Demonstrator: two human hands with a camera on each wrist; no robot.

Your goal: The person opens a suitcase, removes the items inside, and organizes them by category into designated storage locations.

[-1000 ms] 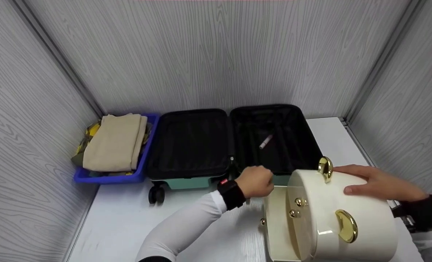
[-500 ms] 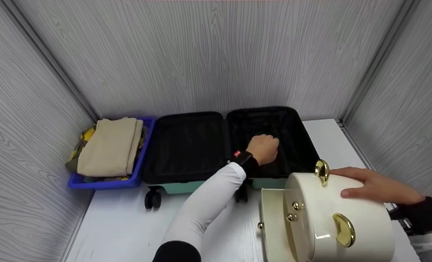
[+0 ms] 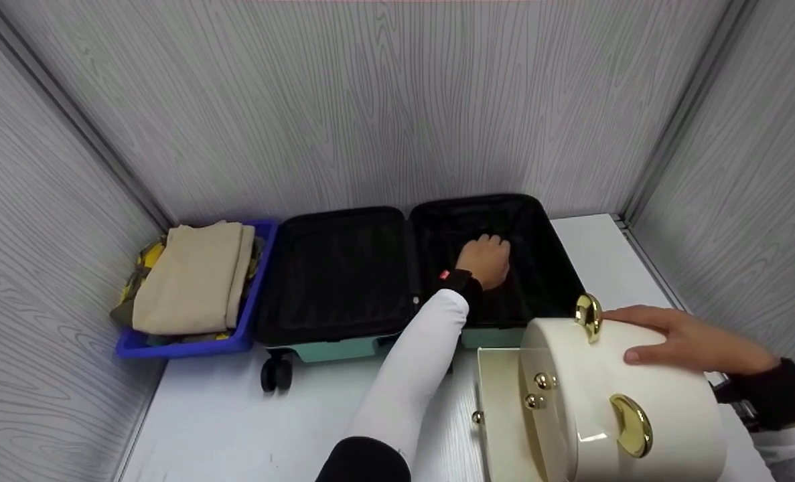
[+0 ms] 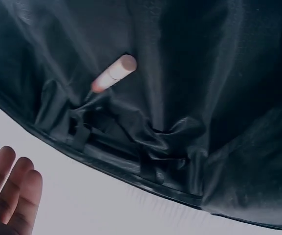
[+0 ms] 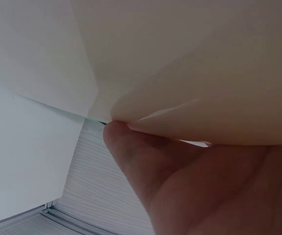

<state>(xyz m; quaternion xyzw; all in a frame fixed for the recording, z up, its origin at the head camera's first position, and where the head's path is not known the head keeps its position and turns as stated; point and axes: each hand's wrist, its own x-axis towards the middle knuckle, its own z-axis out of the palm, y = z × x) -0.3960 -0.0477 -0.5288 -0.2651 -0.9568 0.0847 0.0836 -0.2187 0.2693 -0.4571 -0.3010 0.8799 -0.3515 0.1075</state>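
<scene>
In the head view my left hand (image 3: 485, 261) is over the right half of the open suitcase (image 3: 501, 207), fingers pointing down. The left wrist view shows its fingers (image 4: 13, 186) loosely extended, with nothing seen between them. A pale pink lipstick-like tube (image 4: 114, 73) lies on the black lining; the hand hides it in the head view. My right hand (image 3: 682, 341) rests on top of the cream, rounded cosmetic box (image 3: 678, 408), its fingers beside a gold handle (image 3: 589, 316). A drawer (image 3: 504, 402) with a gold knob is pulled out of the box.
A blue basket (image 3: 256, 288) stands at the left, holding a folded beige cloth (image 3: 186, 278) and camouflage-patterned fabric. The suitcase's left half (image 3: 337, 274) lies flat next to it, a caster (image 3: 276, 373) in front. Grey wood-grain walls (image 3: 370, 100) enclose the white table (image 3: 236, 428).
My left hand has moved from beside the cosmetic box's drawer up into the suitcase's right half, now covering the tube there. My right hand has stayed on the box.
</scene>
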